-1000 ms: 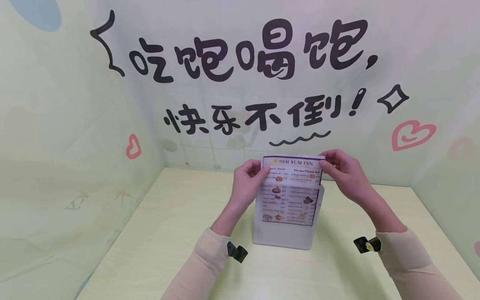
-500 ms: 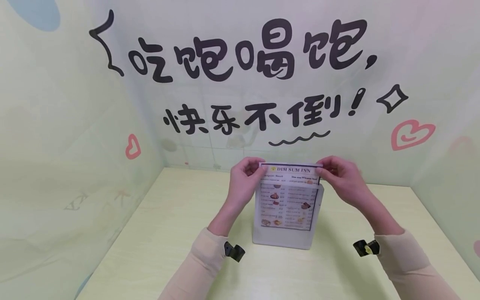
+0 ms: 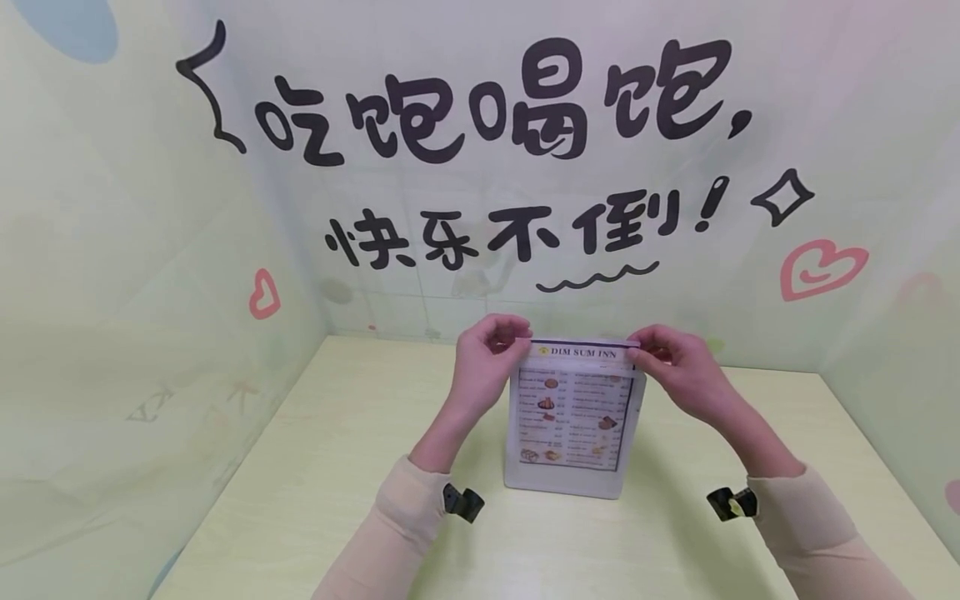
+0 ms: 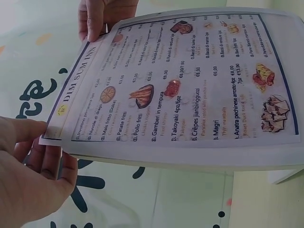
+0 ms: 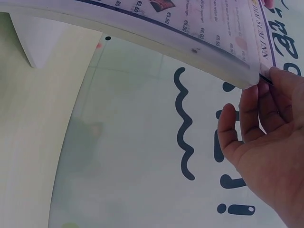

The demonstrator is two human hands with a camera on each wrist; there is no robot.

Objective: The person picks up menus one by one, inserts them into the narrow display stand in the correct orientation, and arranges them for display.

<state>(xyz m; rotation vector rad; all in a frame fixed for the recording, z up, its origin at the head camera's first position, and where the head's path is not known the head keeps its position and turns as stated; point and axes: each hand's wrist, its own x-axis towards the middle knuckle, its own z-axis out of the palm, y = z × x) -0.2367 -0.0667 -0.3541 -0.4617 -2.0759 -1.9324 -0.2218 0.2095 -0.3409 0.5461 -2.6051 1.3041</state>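
Observation:
A printed menu sheet (image 3: 582, 353) headed "DIM SUM INN" sits mostly inside an upright white menu stand (image 3: 566, 481), its top strip sticking out above the stand's upper edge. At the sheet's top left corner, my left hand (image 3: 483, 358) pinches the paper between thumb and fingers. My right hand (image 3: 686, 367) pinches the top right corner the same way. The left wrist view shows the menu sheet (image 4: 156, 95) behind the stand's clear front, with the left hand (image 4: 35, 171) at its heading. Seen from the right wrist, the right hand (image 5: 270, 114) is beside the stand's rounded corner (image 5: 249, 84).
The stand is on a pale wooden table (image 3: 300, 500). Behind the table hangs a light backdrop (image 3: 450, 183) with large black characters and pink hearts, and similar panels rise at both sides. A white support leg (image 5: 35, 40) juts from the stand's back.
Both hands have moved down with the menu sheet, which has slid deeper into the stand. Less of the sheet shows above the stand's edge. The stand has stayed in place.

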